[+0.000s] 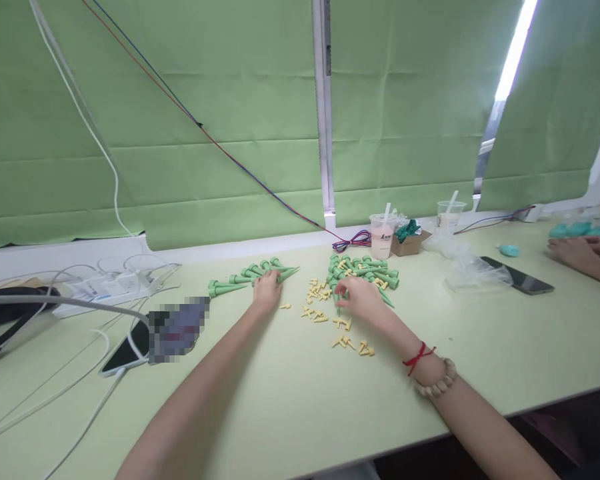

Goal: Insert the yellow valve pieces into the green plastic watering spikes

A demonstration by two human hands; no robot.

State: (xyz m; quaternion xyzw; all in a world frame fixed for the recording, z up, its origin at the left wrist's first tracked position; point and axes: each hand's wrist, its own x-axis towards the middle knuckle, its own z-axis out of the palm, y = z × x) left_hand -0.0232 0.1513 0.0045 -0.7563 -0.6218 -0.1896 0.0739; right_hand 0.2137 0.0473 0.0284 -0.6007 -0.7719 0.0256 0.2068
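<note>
**Green spikes and yellow fittings, sorted by hand at the desk's far edge**

Left hand (267, 291): fingers curled down onto the row of green cone spikes (240, 278) laid side by side near the far edge of the desk (290, 400), left of centre. It touches the rightmost spike; whether the fingers are clamped around it cannot be told.

Right hand (361, 297): fingertips pinched together on a single green spike (338, 308) at the near side of the loose heap of green spikes (365, 270). A red cord and a bead bracelet (437, 381) sit on the wrist.

Small yellow fittings (330, 313): scattered between the two hands and trailing toward the near edge.

Also on the desk: two plastic cups with straws (383, 237) and a small cardboard box (407, 243) by the far edge; clear plastic bags (467, 270) and a dark phone (517, 275) toward the right; cables and a white power strip (110, 283) at the left; another phone (125, 353) beside a blurred patch. A co-worker's hands (577, 252) rest at the right edge near teal parts.

Handling note, as a judgement: the spikes look light and taper to points, so gripping near the broad collar and keeping the finished row aligned with tips one way should prevent rolling and mixing with the heap.
</note>
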